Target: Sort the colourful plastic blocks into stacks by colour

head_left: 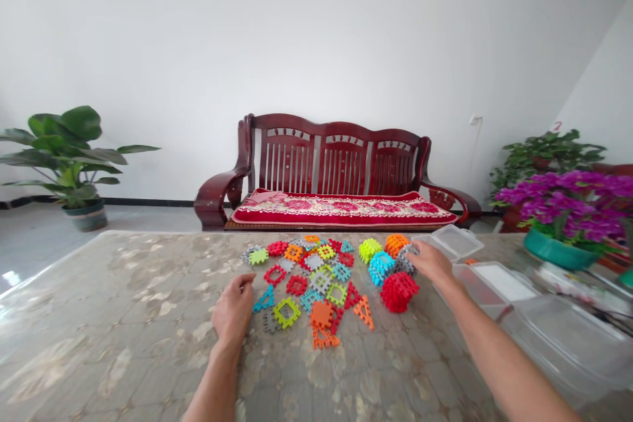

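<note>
Head view: right hand (431, 260) clasps grey cube (404, 260); left hand (232, 311), loose-fingered, beside teal triangle (264, 301) pointing away.

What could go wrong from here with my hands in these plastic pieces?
Your right hand rests on the grey cube, packed against the orange cube and blue cube; shifting it might knock them rolling. Your left hand sits at the edge of the loose flat pieces, so a sweep could scatter them.

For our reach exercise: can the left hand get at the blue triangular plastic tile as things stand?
Probably yes: the left hand lies just beside the blue triangular plastic tile, with nothing between them.
</note>
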Tool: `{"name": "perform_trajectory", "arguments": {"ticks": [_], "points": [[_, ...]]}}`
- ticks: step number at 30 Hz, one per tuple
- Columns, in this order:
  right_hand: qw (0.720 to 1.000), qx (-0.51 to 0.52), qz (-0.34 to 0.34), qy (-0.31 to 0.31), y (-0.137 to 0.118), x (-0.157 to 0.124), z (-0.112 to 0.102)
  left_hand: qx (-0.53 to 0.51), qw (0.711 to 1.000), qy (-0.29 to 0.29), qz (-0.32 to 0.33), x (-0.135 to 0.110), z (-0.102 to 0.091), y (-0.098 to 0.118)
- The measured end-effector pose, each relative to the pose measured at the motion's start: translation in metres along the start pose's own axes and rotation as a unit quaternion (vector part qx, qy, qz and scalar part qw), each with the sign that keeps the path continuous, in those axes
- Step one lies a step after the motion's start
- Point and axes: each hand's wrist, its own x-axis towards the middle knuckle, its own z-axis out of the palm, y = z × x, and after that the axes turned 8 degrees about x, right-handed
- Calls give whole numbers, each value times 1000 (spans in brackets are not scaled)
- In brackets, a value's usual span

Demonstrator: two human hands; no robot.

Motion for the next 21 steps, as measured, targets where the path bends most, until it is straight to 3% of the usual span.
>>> {"name": "perform_trajectory", "arguments": {"ticks": [9,12,17,21], "points": [[999,-30,-13,-6,-1,-8,-1,4,1000,-8,0,-1,-1,1],[998,-24,-35,41,-1,-10,2,5,1000,-9,0,0,0,0],[967,75,-173,172,-23,-20,1,4,1000,-3,5,1,1,-1],[929,186,-281,152,-62,-43,5,1,1000,4,4,0,0,0]]}}
